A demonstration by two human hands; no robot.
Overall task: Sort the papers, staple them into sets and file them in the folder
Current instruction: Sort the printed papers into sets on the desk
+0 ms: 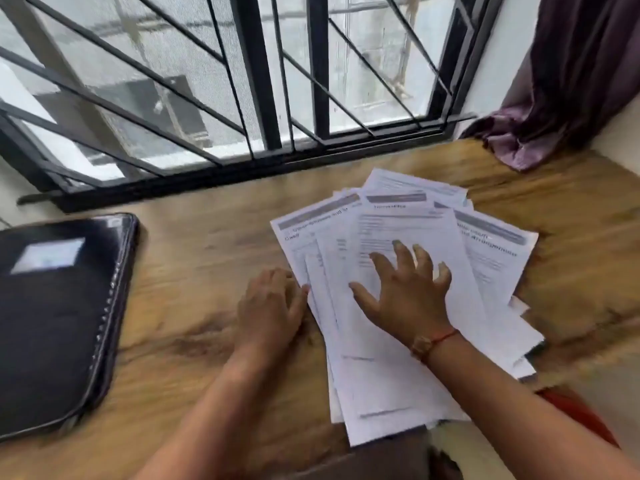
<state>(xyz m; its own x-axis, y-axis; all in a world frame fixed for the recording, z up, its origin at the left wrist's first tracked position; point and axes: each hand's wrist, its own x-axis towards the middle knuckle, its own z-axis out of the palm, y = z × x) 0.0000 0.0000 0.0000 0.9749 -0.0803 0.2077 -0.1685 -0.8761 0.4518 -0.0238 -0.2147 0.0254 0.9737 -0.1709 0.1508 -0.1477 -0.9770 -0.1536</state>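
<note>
Several loose printed papers [398, 230] lie fanned on the wooden worktop [207, 271], well right of the black folder [52, 323]. We judge them light, limp and apt to slide, best squared and lifted by the edges.

The right hand [405, 292] presses spread on the top sheet. The left hand [273, 303] touches the fan's left edge, and we cannot tell its grip.

A barred window [259, 81] stands behind and a curtain [571, 81] hangs far right.
</note>
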